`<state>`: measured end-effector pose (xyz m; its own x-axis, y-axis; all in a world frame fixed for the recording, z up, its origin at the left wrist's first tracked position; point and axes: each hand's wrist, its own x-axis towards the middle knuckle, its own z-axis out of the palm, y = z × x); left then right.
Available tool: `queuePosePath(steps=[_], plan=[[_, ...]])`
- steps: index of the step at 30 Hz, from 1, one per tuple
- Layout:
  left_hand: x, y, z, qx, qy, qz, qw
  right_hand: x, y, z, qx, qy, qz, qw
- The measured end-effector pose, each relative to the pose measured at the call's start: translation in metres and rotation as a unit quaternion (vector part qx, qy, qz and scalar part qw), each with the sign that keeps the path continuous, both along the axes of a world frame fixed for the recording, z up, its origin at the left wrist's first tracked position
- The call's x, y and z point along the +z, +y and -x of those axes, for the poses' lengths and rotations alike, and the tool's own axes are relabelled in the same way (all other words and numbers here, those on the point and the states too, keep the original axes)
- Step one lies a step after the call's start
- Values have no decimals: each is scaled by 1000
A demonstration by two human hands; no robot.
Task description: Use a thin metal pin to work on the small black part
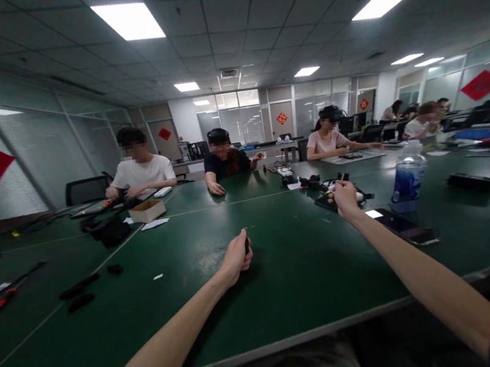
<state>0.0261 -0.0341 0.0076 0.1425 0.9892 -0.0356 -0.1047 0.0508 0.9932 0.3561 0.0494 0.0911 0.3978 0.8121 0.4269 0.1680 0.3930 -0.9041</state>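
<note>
Left grip (236, 259) closed around a small black object (246, 245) above the dark green bench (288, 282); right grip (344, 199) narrowly curled, any held item indiscernible, just over tangled black cables (312, 182) beside a black smartphone (403, 225), no finished assembly discernible.

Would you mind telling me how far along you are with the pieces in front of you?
Nothing looks clearly finished, since no piece stands apart as done. In hand, the left hand grips a small dark object, and the right hand is curled above a bundle of black cables. Left lying on the green table are those cables and a phone.
</note>
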Motion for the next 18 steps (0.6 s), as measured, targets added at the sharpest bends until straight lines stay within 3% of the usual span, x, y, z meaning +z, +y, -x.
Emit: queuePosePath(steps=[5,6,8,10,12,14,16,18], plan=[[2,-1,4,-20,-24,5,999,-29,-16,54,114,-140,19,983],[2,-1,4,-22,-28,4,999,-33,-24,67,163,-238,-2,957],[2,-1,5,-18,-33,5,999,-40,-43,91,259,-396,-52,880],[3,-1,5,-11,-34,6,999,-47,-62,110,321,-473,-86,816],[3,-1,5,-11,-31,7,999,-52,-74,123,348,-496,-95,790],[3,-2,4,-19,-28,11,999,-48,-75,126,335,-461,-91,817],[3,-2,3,-26,-25,15,999,-30,-64,116,275,-338,-90,895],[2,0,2,-26,-19,22,999,-1,-49,87,183,-89,-110,973]])
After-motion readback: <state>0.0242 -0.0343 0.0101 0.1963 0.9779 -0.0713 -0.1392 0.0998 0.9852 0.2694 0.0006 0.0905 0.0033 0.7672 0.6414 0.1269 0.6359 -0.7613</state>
